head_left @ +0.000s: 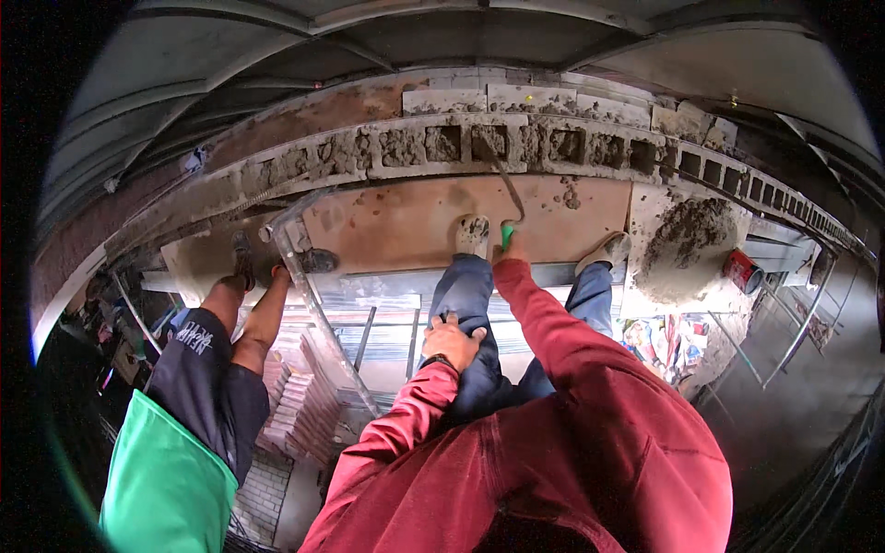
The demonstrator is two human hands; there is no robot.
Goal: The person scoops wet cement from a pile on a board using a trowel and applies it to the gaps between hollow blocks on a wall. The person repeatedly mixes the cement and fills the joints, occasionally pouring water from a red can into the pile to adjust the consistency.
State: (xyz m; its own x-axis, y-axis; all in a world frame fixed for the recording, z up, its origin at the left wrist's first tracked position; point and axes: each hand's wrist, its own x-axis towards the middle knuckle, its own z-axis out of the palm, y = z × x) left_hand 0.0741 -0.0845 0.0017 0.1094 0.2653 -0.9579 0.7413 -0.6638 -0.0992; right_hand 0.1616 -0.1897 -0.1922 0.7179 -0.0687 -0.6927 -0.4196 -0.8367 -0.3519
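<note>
My right hand (510, 249) is closed round the green handle of a trowel (507, 232). The trowel's thin metal neck reaches up and away to the row of hollow concrete blocks (402, 147), where its blade end is hard to make out against the grey mortar. Some block cells are packed with mortar, while others show dark openings. My left hand (452, 342) lies on my left thigh near the knee, fingers spread, holding nothing.
Under my shoes is a brown, mortar-spotted plank (396, 221). A mound of wet mortar (687, 241) lies on a board at right, beside a red bucket (742, 270). A metal frame pole (318, 309) stands between me and a person in dark shorts (198, 378) at left.
</note>
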